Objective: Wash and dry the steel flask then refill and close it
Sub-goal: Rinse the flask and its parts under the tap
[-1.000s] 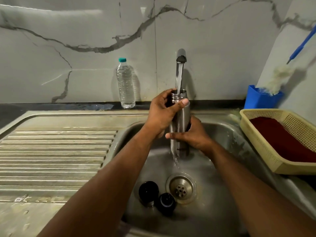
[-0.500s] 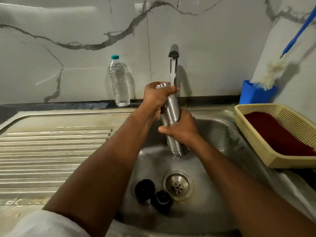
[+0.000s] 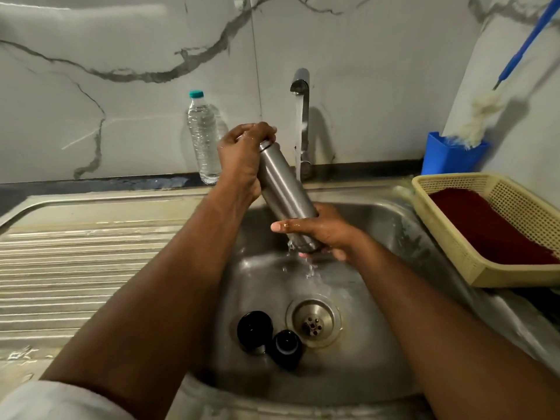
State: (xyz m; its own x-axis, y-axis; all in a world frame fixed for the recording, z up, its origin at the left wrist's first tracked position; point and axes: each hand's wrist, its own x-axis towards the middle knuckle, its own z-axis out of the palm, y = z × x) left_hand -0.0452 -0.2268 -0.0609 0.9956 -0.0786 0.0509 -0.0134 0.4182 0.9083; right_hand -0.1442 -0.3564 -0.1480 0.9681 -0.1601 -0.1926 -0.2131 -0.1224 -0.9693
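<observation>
Our left hand (image 3: pixel 242 156) is clenched over the top of the steel flask (image 3: pixel 285 189), the palm covering its mouth. Our right hand (image 3: pixel 321 231) is wrapped around the flask near its base, thumb across the front. We hold the flask tilted above the sink (image 3: pixel 378 225), top leaning to the left and base lower on the right. Water drips from the base and splashes onto the sink floor below.

Just behind the flask, the tap (image 3: pixel 301 86) runs a thin stream that falls past the flask's right side. On the sink floor, beside the drain (image 3: pixel 313 322), lie two black caps (image 3: pixel 268 336), touching each other.

To the left of the sink is the ribbed draining board (image 3: pixel 75 268). A clear plastic bottle (image 3: pixel 204 137) with a teal cap stands at the back against the marble wall (image 3: pixel 121 56). On the right, a yellow basket (image 3: pixel 454 247) holds a dark red cloth (image 3: pixel 500 228), and behind it a blue holder (image 3: pixel 451 156) carries a brush with a blue handle (image 3: pixel 481 116).
</observation>
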